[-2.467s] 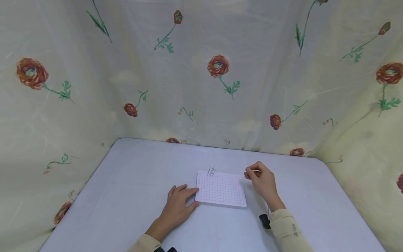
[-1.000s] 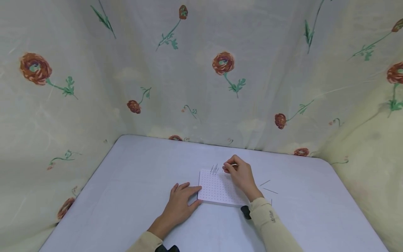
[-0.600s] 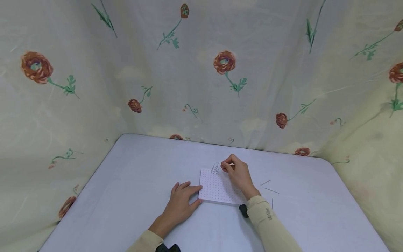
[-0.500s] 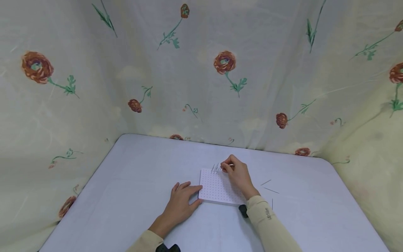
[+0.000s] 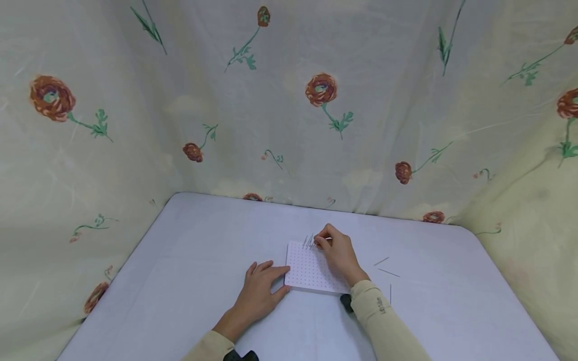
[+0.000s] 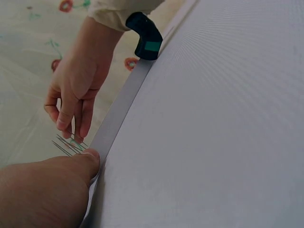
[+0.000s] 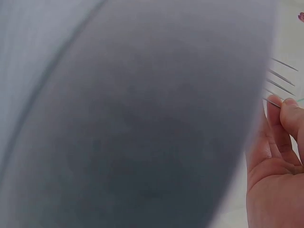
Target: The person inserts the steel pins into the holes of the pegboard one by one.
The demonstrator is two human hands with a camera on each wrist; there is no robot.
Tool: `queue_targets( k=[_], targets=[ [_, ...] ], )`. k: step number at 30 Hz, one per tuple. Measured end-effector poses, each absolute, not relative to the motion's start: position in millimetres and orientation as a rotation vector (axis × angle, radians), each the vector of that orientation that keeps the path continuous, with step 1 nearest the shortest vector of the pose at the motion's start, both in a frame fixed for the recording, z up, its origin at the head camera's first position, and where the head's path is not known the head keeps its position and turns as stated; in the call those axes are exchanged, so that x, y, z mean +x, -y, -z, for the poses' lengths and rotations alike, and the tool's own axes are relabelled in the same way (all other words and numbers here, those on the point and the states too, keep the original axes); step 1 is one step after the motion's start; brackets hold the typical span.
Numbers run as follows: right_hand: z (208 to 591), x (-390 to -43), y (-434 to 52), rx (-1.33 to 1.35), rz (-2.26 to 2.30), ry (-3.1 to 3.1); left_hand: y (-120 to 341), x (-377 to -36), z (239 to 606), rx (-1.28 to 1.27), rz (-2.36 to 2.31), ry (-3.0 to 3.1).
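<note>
Right wrist view mostly blurred; right hand (image 5: 336,252) pinches pin (image 7: 273,100); left hand (image 5: 259,291) flat, steadies board (image 5: 311,273).

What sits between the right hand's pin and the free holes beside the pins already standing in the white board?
Nothing visible. The right hand pinches a pin just right of the standing pins at the pegboard's far edge; the dotted holes there look uncovered.

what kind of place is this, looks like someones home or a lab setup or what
Probably a makeshift recording booth, not a lived-in room. A floral cloth is draped round three sides of a pale table. On it sit only a white dotted board with thin pins standing in it, and a few loose pins.
</note>
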State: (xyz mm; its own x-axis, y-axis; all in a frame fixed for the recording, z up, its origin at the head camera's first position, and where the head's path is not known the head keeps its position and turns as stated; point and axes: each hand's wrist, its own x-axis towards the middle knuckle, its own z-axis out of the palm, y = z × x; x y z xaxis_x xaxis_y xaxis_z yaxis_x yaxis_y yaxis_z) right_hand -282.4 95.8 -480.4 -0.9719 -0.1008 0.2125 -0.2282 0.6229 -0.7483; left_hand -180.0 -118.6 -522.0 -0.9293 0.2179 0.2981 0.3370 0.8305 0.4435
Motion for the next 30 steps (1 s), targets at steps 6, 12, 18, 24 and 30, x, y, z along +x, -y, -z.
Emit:
queue_targets(
  k=[6,12,18,24,30],
  targets=[
    [480.7,-283.1,-95.5,0.269,-1.250,2.710,118.8,-179.6,521.1,-0.430,0.732,2.771],
    [482.5,-284.9,-94.4,0.258,-1.207,2.744,118.9,-179.5,520.8,-0.433,0.751,2.762],
    [482.4,-284.7,-93.1,0.212,-1.169,2.786,118.2,-180.0,521.9,-0.427,0.741,2.773],
    [482.3,-285.4,-91.8,0.208,-1.135,2.786,117.7,-180.3,521.7,-0.425,0.739,2.770],
    [483.2,-285.7,-90.7,0.166,-1.120,2.821,118.2,-179.7,522.1,-0.431,0.753,2.763]
  ],
)
